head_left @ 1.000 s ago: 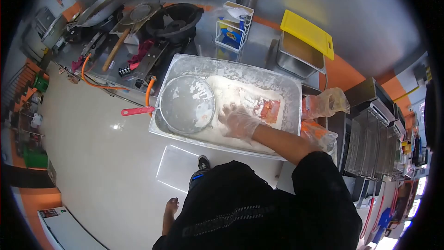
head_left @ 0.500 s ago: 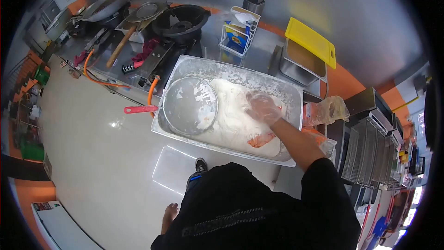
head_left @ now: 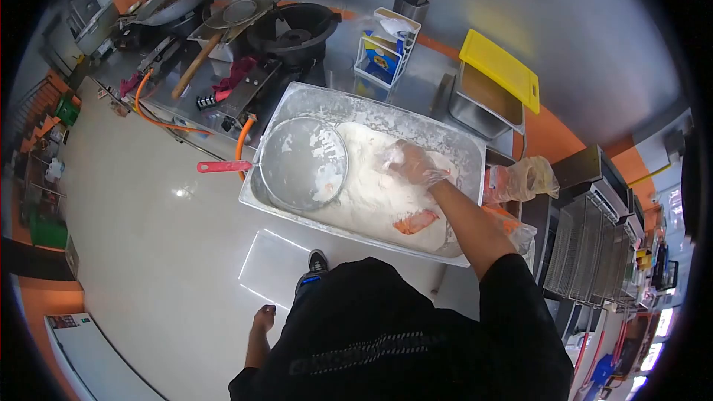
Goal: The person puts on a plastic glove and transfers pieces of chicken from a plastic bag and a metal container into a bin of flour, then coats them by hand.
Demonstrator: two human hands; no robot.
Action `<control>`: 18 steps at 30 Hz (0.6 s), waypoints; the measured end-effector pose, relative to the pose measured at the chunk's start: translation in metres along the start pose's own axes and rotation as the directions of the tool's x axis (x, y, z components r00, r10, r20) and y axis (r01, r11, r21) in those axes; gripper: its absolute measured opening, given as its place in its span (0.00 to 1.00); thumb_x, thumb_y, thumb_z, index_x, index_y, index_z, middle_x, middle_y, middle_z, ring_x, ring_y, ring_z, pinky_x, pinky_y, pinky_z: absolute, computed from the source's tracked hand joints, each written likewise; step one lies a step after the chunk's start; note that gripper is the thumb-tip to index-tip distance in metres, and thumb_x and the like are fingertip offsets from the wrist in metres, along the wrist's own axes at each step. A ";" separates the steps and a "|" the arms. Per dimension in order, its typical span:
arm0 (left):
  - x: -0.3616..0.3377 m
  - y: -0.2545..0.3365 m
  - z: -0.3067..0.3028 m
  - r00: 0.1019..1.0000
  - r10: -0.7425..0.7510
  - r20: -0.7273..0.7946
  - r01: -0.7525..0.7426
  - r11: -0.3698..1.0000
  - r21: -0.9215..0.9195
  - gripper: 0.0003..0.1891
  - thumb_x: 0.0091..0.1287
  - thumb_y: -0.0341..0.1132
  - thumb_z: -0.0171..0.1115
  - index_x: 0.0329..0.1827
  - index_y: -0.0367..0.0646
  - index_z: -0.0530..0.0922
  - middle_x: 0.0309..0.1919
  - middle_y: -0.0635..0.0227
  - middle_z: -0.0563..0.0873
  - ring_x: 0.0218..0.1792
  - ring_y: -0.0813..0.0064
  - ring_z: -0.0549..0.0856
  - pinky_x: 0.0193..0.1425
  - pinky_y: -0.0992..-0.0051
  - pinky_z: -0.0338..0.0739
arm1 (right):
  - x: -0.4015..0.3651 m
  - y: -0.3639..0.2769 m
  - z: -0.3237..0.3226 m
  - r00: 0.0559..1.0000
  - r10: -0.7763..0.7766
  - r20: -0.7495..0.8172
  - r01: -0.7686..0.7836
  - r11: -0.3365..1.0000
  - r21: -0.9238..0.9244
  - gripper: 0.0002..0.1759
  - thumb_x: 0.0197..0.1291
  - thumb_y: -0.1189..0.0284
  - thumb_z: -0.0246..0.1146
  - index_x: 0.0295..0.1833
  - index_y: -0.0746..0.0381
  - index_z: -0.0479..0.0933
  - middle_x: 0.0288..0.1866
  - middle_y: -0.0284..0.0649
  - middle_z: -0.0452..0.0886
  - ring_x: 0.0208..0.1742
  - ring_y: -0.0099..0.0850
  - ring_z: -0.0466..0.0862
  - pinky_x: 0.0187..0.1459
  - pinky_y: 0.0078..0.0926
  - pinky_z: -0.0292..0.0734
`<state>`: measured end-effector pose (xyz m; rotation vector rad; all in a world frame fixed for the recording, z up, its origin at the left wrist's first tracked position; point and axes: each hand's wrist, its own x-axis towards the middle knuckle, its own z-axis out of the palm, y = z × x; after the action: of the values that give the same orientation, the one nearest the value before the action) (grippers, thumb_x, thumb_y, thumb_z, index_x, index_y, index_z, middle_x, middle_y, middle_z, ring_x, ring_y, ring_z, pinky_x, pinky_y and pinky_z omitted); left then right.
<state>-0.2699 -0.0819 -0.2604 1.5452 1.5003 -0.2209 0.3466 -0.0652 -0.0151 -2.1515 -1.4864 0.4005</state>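
Observation:
My right hand (head_left: 414,165), in a clear plastic glove, is down in the white flour (head_left: 364,171) inside a large metal tray (head_left: 297,94). Its fingertips are dusted white and partly hidden, so their grip cannot be made out. A piece of raw orange-red meat (head_left: 416,222) lies partly covered in the flour, nearer my body than that hand. On the left of the tray rests a round sieve (head_left: 303,163) with a red handle (head_left: 223,166). My left hand (head_left: 264,318) hangs low beside my body over the floor, fingers curled in, with nothing visible in them.
Right of the tray are plastic bags (head_left: 520,178) and wire baskets (head_left: 594,245). Behind it stand a metal container (head_left: 483,104) with a yellow lid (head_left: 499,67) and a white rack (head_left: 385,56). A black wok (head_left: 293,33) and an orange hose (head_left: 243,141) are at left.
My right hand has shifted slightly left through the flour, and the meat piece shows more apart from my forearm. My left hand has swung a little outward and up.

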 end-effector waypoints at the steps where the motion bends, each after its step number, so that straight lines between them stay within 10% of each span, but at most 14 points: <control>1: -0.004 0.001 0.000 0.999 0.052 0.012 -0.053 0.990 0.129 0.20 0.65 0.49 0.50 0.45 0.41 0.79 0.36 0.57 0.85 0.43 0.60 0.83 0.50 0.66 0.74 | 0.001 -0.004 -0.005 0.997 0.081 -0.002 -0.081 0.997 0.001 0.30 0.47 0.67 0.66 0.57 0.65 0.71 0.54 0.54 0.75 0.58 0.46 0.74 0.61 0.35 0.67; 4: -0.018 0.002 0.000 1.000 -0.009 0.025 0.006 0.994 0.112 0.21 0.66 0.49 0.50 0.46 0.41 0.79 0.36 0.56 0.85 0.43 0.59 0.83 0.50 0.66 0.74 | 0.001 0.011 0.005 0.944 -0.199 -0.264 0.165 0.976 -0.144 0.31 0.47 0.65 0.66 0.58 0.63 0.70 0.54 0.54 0.75 0.58 0.45 0.73 0.60 0.37 0.67; 7: -0.044 0.010 -0.008 0.994 -0.095 0.052 0.096 0.995 -0.017 0.21 0.66 0.50 0.50 0.46 0.40 0.79 0.36 0.56 0.85 0.43 0.60 0.83 0.50 0.66 0.74 | -0.013 -0.021 -0.009 0.917 -0.399 -0.003 0.318 0.734 -0.600 0.29 0.49 0.63 0.64 0.58 0.62 0.71 0.56 0.54 0.73 0.59 0.46 0.73 0.60 0.36 0.68; 13: -0.044 0.004 -0.006 0.990 -0.108 0.094 0.100 0.992 0.079 0.21 0.66 0.47 0.51 0.47 0.37 0.78 0.35 0.58 0.85 0.40 0.65 0.83 0.48 0.68 0.74 | -0.046 -0.063 0.024 0.824 -0.266 0.500 0.432 0.866 -0.251 0.31 0.52 0.60 0.63 0.63 0.56 0.68 0.68 0.52 0.62 0.68 0.51 0.63 0.64 0.45 0.61; 18: -0.046 0.002 -0.002 0.998 -0.027 0.065 0.033 0.995 -0.095 0.20 0.67 0.46 0.52 0.49 0.36 0.77 0.35 0.60 0.84 0.36 0.69 0.82 0.43 0.71 0.75 | -0.063 -0.071 0.029 0.757 -0.331 0.563 0.566 0.763 -0.312 0.40 0.47 0.54 0.66 0.68 0.48 0.63 0.72 0.49 0.57 0.70 0.52 0.60 0.63 0.55 0.57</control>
<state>-0.2798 -0.1117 -0.2270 1.4275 1.4645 -0.2102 0.2535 -0.0968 -0.0034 -1.9731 -2.5672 0.4439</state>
